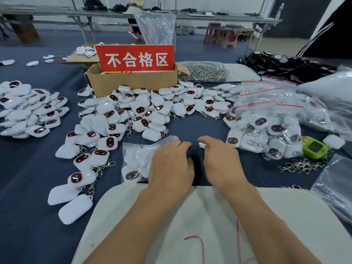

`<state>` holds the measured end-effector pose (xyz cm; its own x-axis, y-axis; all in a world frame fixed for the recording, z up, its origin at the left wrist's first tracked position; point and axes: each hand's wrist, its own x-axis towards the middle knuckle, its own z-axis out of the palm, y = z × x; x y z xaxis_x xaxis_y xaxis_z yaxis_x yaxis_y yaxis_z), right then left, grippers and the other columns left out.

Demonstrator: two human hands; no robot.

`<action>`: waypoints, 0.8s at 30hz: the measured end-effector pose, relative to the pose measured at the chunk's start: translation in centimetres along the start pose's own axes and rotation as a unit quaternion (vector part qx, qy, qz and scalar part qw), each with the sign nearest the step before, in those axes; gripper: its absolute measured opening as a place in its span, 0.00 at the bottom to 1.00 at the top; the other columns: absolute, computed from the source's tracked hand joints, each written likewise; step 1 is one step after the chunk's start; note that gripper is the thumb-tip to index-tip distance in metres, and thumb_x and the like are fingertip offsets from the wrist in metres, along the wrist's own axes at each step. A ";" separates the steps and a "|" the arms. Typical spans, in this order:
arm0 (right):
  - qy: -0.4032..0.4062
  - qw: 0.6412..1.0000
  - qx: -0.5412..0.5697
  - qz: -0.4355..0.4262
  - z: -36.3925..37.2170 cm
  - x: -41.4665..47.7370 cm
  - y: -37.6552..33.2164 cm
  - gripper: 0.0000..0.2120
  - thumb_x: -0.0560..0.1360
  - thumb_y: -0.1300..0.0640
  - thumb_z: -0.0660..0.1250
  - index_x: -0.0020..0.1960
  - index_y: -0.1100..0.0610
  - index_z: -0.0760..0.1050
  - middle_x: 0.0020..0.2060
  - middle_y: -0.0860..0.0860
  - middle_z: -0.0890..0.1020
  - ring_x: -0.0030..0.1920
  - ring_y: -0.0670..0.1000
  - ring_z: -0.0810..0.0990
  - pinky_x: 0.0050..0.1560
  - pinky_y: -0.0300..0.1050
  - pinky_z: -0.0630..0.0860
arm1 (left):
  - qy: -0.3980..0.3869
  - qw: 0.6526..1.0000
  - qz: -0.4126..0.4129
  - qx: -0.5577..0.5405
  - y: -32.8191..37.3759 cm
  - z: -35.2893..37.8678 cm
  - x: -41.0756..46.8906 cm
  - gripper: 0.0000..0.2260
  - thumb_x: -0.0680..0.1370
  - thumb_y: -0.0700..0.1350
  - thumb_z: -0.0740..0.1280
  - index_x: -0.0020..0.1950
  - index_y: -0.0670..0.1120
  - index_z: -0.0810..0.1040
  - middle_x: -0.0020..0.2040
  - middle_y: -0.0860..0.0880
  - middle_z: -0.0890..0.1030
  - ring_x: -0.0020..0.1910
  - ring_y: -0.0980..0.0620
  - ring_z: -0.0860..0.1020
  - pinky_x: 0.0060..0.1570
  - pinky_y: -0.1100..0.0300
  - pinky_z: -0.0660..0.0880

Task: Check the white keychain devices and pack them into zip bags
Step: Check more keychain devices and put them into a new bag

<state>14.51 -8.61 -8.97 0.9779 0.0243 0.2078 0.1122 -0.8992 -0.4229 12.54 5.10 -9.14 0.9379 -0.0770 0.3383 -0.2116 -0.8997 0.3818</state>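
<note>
Centre frame, the left hand (171,162) presses its straight fingers on a filled zip bag (128,148) of white keychain devices (131,175). The right hand (221,161) curls beside it, grip unclear. Squeezing air out should ease sealing.

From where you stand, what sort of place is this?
Likely a factory inspection and packing table: heaps of white keychain devices, filled zip bags, and a cardboard box with a red sign reading "non-conforming area".
</note>
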 end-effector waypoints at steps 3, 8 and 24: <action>0.030 0.975 0.209 0.073 -0.5 -1.9 0.3 0.18 0.81 0.63 0.59 0.57 0.46 0.83 0.50 0.45 0.86 0.49 0.46 0.80 0.48 0.38 0.71 | 0.046 0.995 0.022 -0.081 0.5 -0.3 -0.3 0.14 0.76 0.43 0.66 0.59 0.53 0.83 0.45 0.54 0.81 0.46 0.50 0.77 0.46 0.58 0.67; -0.006 0.904 0.418 0.096 -2.1 -3.2 -0.4 0.21 0.79 0.68 0.58 0.49 0.48 0.86 0.43 0.52 0.87 0.44 0.53 0.83 0.48 0.50 0.81 | 0.132 0.978 0.040 -0.156 2.2 -0.1 -1.0 0.14 0.74 0.47 0.69 0.58 0.54 0.85 0.50 0.57 0.83 0.49 0.56 0.76 0.51 0.63 0.70; -0.058 0.699 0.691 0.176 -3.6 -2.6 -0.4 0.12 0.81 0.70 0.61 0.53 0.61 0.82 0.45 0.57 0.86 0.42 0.51 0.84 0.46 0.44 0.82 | 0.106 0.964 0.021 -0.243 2.3 -0.9 -0.9 0.16 0.78 0.49 0.70 0.65 0.53 0.83 0.57 0.60 0.81 0.60 0.63 0.74 0.63 0.69 0.66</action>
<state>11.29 -9.89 -6.22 0.9865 0.0161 -0.1629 -0.1545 0.4201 -0.8942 10.96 3.45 -7.80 0.8590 0.0265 0.5113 -0.4012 -0.5856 0.7043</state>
